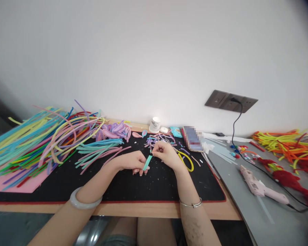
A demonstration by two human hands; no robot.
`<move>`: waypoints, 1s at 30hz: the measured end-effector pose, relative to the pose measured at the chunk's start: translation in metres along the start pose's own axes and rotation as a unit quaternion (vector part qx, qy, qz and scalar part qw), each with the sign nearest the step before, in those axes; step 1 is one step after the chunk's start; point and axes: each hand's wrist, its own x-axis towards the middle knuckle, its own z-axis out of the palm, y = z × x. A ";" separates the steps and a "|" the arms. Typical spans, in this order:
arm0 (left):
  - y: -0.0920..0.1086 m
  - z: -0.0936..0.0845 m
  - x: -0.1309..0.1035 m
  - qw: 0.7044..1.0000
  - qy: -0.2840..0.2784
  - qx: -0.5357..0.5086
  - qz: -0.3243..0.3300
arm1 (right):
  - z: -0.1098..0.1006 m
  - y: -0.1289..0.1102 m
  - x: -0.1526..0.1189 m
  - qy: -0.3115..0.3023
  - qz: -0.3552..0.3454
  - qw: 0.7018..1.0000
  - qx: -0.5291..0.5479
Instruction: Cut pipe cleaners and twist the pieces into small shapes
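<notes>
Over the black mat (154, 191), my left hand (133, 162) is closed on a short teal pipe cleaner (148, 162), which looks doubled or flattened. My right hand (167, 155) pinches close to the upper end of that piece; its fingertips seem to hold something small that I cannot make out. Yellow-handled scissors (191, 167) lie just right of my right hand, partly behind it. Beyond my hands is a small heap of short purple, pink and teal pipe cleaner pieces (154, 139). Teal and pink cut pipe cleaners (100, 150) lie left of my left hand.
Long coloured pipe cleaners (41, 136) are piled at left on a pink sheet (23, 186). A paper cup (154, 125) and a phone (193, 138) stand near the wall. On the grey surface at right lie a corded glue gun (261, 188) and orange and yellow pipe cleaners (284, 143).
</notes>
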 end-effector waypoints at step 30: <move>-0.003 -0.007 0.000 0.993 0.018 -0.112 0.032 | 0.005 0.001 0.000 0.035 0.106 0.968 0.225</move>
